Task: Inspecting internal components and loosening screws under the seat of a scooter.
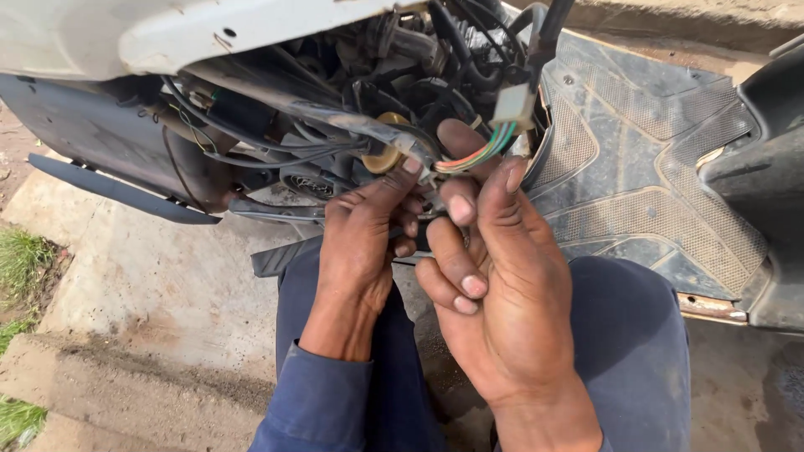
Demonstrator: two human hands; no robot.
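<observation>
A scooter with its side panel off shows a tangle of black hoses and wires [352,100]. A bundle of coloured wires [479,153] runs down from a white plastic connector [512,106]. My right hand [494,285] pinches these coloured wires between thumb and forefinger. My left hand [364,243] is right beside it, fingertips closed on the wiring near a round tan part [381,159]. Both hands touch each other in front of the engine bay. What lies between the fingers is partly hidden.
The scooter's black patterned footboard [645,167] stretches to the right. White bodywork [167,33] hangs above the open bay. My knees in blue trousers [628,335] are below the hands. The ground is bare concrete [159,293], with grass [21,259] at the left edge.
</observation>
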